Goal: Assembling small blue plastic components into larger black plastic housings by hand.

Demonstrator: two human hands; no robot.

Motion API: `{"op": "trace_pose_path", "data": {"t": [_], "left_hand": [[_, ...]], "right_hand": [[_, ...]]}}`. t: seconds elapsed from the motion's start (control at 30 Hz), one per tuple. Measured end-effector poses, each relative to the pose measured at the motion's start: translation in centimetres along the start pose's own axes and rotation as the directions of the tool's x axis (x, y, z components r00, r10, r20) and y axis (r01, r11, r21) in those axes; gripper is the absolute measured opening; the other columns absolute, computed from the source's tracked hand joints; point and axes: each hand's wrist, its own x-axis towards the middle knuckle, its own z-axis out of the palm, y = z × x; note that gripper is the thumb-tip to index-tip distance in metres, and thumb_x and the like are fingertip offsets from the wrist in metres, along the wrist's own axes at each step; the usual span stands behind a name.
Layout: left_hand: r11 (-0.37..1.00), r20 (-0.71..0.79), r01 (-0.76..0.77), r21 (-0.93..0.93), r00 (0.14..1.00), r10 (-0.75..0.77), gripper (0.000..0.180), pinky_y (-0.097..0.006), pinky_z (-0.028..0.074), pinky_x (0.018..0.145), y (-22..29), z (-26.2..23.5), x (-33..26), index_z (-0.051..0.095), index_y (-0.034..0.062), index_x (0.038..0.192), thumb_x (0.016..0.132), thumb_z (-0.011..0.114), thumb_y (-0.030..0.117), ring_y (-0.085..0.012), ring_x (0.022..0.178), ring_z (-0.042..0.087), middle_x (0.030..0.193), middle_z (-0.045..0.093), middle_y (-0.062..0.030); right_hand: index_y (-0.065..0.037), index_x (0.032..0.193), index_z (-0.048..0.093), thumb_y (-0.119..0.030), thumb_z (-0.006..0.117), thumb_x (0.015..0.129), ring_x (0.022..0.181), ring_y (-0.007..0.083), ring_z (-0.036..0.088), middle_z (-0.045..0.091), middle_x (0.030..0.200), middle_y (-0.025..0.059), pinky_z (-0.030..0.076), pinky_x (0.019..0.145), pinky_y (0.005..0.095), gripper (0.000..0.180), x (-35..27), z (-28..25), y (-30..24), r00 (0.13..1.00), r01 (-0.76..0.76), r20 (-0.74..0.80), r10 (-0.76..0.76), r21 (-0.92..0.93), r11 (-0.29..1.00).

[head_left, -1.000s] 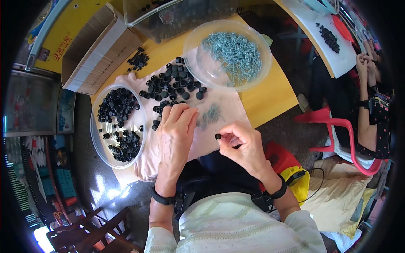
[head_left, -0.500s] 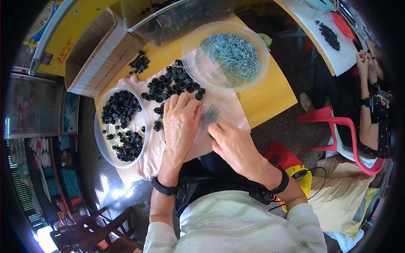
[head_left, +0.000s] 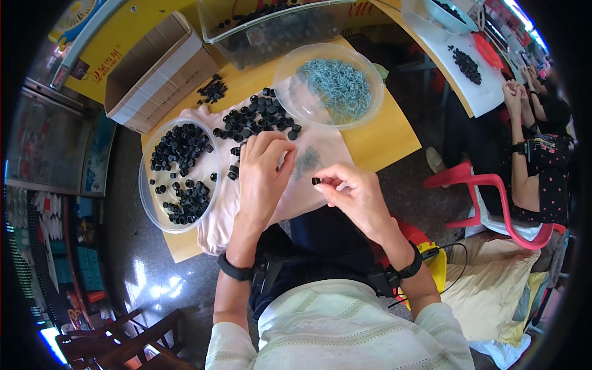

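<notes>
My right hand (head_left: 353, 196) pinches a small black round cap (head_left: 316, 181) between its fingertips, above the pale pink cloth (head_left: 216, 219). My left hand (head_left: 262, 174) lies palm down on that cloth, fingers curled; whether it holds anything is hidden. A small heap of grey metal screws (head_left: 306, 161) lies on the cloth between the two hands. Loose black caps (head_left: 256, 117) are scattered just beyond my left fingers.
A clear round bowl (head_left: 151, 206) with black caps sits at the left. Another clear bowl (head_left: 364, 108) of grey screws stands behind. An open cardboard box (head_left: 157, 74) and a clear bin (head_left: 277, 28) are at the yellow table's back. Another person (head_left: 533, 148) sits at the right on a red chair.
My right hand has drawn back from the screw heap toward me, holding a black cap again. My left hand has stayed on the cloth.
</notes>
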Motion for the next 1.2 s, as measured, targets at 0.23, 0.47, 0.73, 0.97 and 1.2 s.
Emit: {"op": "trace_pose_path", "data": {"t": [0.23,0.47,0.73,0.97,1.2], "left_hand": [[0.301,0.230,0.425,-0.854,0.826,-0.514,0.015,-0.021,0.046,0.065,3.9,-3.7,-5.2,0.064,-0.0014,0.099,0.085,0.067,-0.001,-0.0098,0.076,0.059,0.091,0.062,-0.0036],[0.066,0.236,0.343,-0.937,0.762,-0.603,0.014,-0.022,0.049,0.064,4.8,-4.8,-7.8,0.063,-0.0006,0.097,0.083,0.067,-0.003,-0.0118,0.077,0.063,0.096,0.065,-0.0084],[0.074,0.104,0.196,-0.978,0.761,-0.641,0.014,-0.023,0.050,0.070,4.4,-4.0,-8.8,0.064,-0.0016,0.091,0.080,0.068,-0.008,-0.0132,0.078,0.060,0.096,0.061,-0.0100],[0.681,-0.153,0.261,-0.684,0.861,-0.484,0.020,-0.025,0.051,0.069,4.0,-4.9,-9.4,0.064,-0.0010,0.092,0.075,0.071,-0.008,-0.0161,0.079,0.063,0.091,0.065,-0.0108],[0.922,-0.198,0.168,-0.349,0.949,-0.247,0.027,-0.027,0.052,0.066,4.3,-6.2,-9.1,0.066,0.0024,0.091,0.069,0.073,-0.011,-0.0198,0.076,0.066,0.087,0.068,-0.0103]], "right_hand": [[0.000,0.108,0.065,-0.014,0.067,0.088,0.076,0.0077,0.061,0.067,0.088,0.0041,0.052,0.058,0.0200,0.025,-0.7,-0.4,-1.0,0.916,-0.401,0.332,0.224,0.774,0.491],[0.000,0.108,0.065,-0.017,0.067,0.088,0.073,0.0066,0.058,0.065,0.085,0.0036,0.050,0.052,0.0190,0.027,-1.0,1.8,-1.3,0.836,-0.549,0.506,0.214,0.773,0.318],[-0.001,0.106,0.065,-0.016,0.067,0.088,0.072,0.0069,0.057,0.063,0.084,0.0031,0.049,0.051,0.0188,0.024,-1.0,3.6,-1.8,0.808,-0.588,0.541,0.233,0.758,0.283],[-0.001,0.106,0.065,-0.015,0.067,0.088,0.071,0.0080,0.058,0.064,0.085,0.0040,0.050,0.051,0.0197,0.024,-1.3,3.9,-1.8,0.801,-0.597,0.529,0.280,0.743,0.304],[0.000,0.106,0.065,-0.015,0.067,0.088,0.074,0.0089,0.060,0.065,0.086,0.0049,0.052,0.054,0.0208,0.024,-1.6,4.4,-1.4,0.809,-0.586,0.509,0.294,0.738,0.335]]}}
